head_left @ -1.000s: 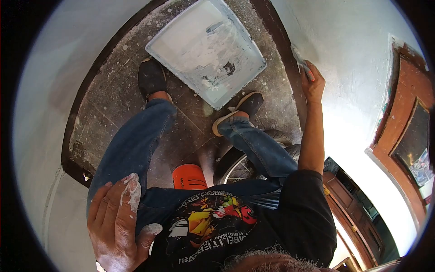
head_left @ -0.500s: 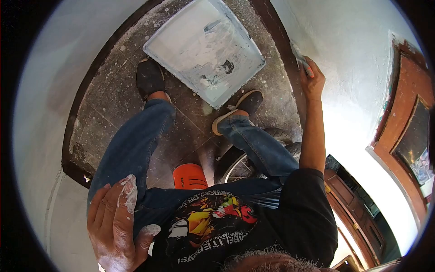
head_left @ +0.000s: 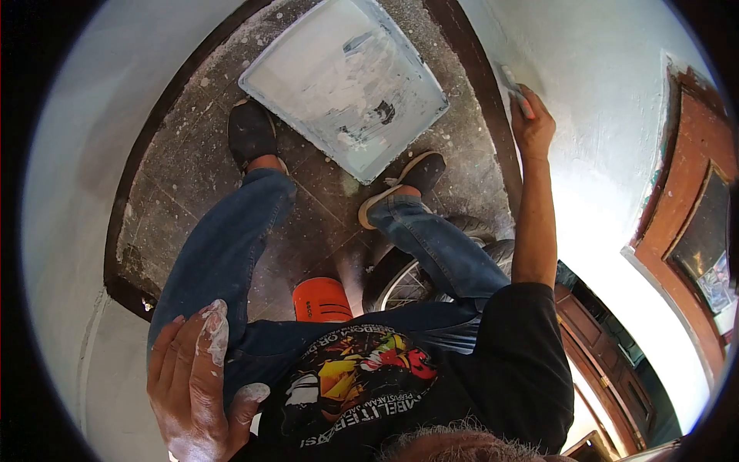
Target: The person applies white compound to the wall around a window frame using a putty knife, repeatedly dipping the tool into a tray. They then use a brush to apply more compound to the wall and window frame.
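Note:
My right hand (head_left: 533,123) is stretched out to the wall at the upper right. Its fingers are closed round the orange handle of a putty knife (head_left: 511,82), whose greyish blade lies at the white wall. At the lower left, my left hand (head_left: 192,377) hangs beside my thigh, fingers stretched out and thumb apart, with nothing visible in it. White paste coats its index finger and thumb. A large white tray (head_left: 308,65), smeared with white and grey material, lies on the floor beyond my feet.
White walls (head_left: 600,146) with dark brown skirting (head_left: 481,69) curve round the speckled floor (head_left: 173,173). An orange bucket (head_left: 322,300) stands below me, beside a spoked wheel (head_left: 396,281). A brown wooden window frame (head_left: 677,208) and door (head_left: 593,346) are at right.
My right hand has moved slightly up along the wall with the putty knife, and the blade has tilted. My left hand has hardly moved.

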`<state>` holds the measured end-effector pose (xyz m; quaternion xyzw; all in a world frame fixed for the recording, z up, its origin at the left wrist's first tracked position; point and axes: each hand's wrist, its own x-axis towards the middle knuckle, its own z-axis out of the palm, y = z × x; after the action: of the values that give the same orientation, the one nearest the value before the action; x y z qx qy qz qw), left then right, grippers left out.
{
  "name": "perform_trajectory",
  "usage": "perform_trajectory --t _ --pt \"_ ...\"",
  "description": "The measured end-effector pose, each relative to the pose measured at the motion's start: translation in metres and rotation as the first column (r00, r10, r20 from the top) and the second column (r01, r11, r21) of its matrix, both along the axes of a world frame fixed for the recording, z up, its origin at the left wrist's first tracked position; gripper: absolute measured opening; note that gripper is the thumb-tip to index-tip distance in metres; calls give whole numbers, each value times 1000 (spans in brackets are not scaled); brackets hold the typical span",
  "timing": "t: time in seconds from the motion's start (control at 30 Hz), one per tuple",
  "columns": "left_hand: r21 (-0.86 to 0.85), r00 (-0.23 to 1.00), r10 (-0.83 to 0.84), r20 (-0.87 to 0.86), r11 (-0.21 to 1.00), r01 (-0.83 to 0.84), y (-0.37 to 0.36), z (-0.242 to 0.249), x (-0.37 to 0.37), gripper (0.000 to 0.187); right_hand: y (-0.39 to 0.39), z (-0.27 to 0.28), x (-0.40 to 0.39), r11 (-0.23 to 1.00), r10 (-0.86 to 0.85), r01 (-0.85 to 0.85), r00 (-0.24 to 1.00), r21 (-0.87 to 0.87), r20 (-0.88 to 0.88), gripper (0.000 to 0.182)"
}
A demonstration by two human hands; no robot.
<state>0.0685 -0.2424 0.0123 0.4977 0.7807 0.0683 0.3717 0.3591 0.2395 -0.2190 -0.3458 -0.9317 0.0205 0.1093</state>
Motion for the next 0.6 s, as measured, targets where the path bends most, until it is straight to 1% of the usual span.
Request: perform_trajectory --t 0.07,0.1,0.13,0.2,0.27,0.3,0.4,0.5,0.6 --pt "-3 1000 14 -10 1000 -14 -4 -2 0 64 -7 20 12 1000 1 0 995 8 -103 26" --pt "-5 1000 19 -15 1000 -19 -5 -4 -1 63 -13 32 19 999 -14 8 987 -37 -160 27" --pt "-5 999 32 -5 999 -32 -5 -6 -2 63 -20 45 24 998 -19 11 990 -57 -138 27" --pt "-4 999 44 21 999 -44 -5 -8 -5 63 -26 45 42 987 -64 47 992 -153 -107 27" --pt "44 999 42 27 998 -43 -13 -14 -4 62 -28 33 52 990 26 -35 997 -138 -71 29" --pt "66 999 45 27 997 -47 -14 -16 -3 62 -30 25 53 992 25 -32 998 -125 -60 32" --pt "-10 999 44 11 999 -44 -2 -8 -2 61 -28 12 54 994 11 -12 1000 -109 -7 29" --pt "-10 998 40 -40 999 -41 -10 -9 0 61 -25 8 51 994 -2 -1 1000 -109 -27 30" --pt "-28 998 61 28 998 -60 0 -6 -1 62 -18 7 50 993 -29 27 999 -119 -15 32"
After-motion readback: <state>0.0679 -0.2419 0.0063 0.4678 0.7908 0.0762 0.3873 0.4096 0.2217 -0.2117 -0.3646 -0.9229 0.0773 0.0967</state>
